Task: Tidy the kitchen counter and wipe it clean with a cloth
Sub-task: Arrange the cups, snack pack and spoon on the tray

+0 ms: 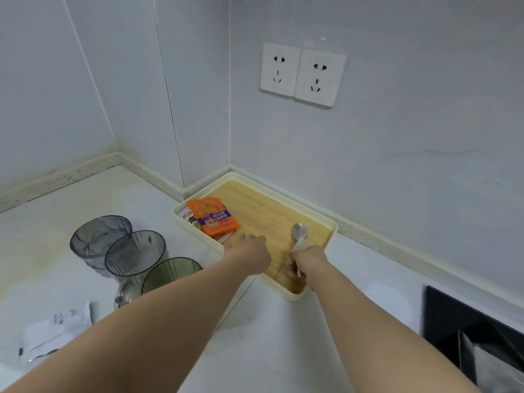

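A cream-rimmed tray (256,185) with a wooden floor sits in the counter's back corner. An orange snack packet (211,216) lies at its left end, on top of other small packets. My right hand (304,263) grips the white handle of a metal spoon (298,233), whose bowl rests on the tray floor. My left hand (249,251) reaches over the tray's near rim beside the packets, fingers extended; what they touch is hidden. No cloth is in view.
Three ribbed tumblers stand left of the tray: two grey (99,239) (134,255) and one green (170,275). A white pouch (54,330) lies at the near left. A black hob (476,333) is at the right. Two wall sockets (302,73) are above the tray.
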Available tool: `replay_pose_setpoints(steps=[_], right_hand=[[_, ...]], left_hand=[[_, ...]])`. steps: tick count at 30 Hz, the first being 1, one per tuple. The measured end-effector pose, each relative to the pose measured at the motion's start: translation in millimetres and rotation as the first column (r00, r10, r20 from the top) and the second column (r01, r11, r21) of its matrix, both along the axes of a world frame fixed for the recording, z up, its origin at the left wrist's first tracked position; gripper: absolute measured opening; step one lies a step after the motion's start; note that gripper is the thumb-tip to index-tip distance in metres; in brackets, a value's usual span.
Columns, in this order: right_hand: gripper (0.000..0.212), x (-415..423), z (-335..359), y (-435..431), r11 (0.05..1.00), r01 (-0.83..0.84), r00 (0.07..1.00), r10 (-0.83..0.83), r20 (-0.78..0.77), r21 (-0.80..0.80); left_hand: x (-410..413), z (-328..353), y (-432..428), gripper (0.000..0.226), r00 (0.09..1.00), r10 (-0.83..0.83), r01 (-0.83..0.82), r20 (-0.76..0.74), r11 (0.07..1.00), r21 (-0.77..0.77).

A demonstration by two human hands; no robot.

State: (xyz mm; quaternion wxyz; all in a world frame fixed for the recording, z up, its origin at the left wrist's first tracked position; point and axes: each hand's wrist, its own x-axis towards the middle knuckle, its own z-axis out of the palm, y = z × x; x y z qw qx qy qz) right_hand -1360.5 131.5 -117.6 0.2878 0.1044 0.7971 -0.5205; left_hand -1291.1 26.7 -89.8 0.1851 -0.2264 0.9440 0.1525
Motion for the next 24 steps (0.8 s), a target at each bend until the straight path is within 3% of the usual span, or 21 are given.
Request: replay_pose_setpoints(steps=[4, 9, 14, 18, 24], right_hand=[[0.006, -0.5, -5.6, -6.5, 0.999, -0.018, 1.000, 0.017, 0.005, 0.031], [0.020, 3.0, 0.7, -6.1, 0.995, 0.088, 0.996, -0.088, 0.009, 0.040], [0.014, 5.8, 3.2, -1.8, 0.984, 0.116, 0.980, -0.091, -0.177, 0.134], [0.020, 6.8, 6.6, 2.5, 0.971, 0.015, 0.977, 0.037, -0.210, 0.240], [0.026, 6.2, 11.5, 3.3, 0.857, -0.211, 0.939, 0.311, -0.145, 0.471]], left_hand=[[-6.6, -11.6, -1.8, 0.055, 0.998, 0.002, -0.002, -0.064, 1.000, -0.001], [-8.8, -18.0, 5.0, 0.058, 0.984, -0.107, 0.117, -0.143, 0.991, 0.059], [-9.2, -30.1, 13.8, 0.055, 0.959, -0.272, 0.276, -0.083, 0.960, 0.049], [-6.1, -39.0, 13.9, 0.055, 0.948, -0.317, 0.317, -0.020, 0.948, 0.008], [-2.8, -40.6, 13.8, 0.054, 0.936, -0.351, 0.349, -0.034, 0.936, -0.048]])
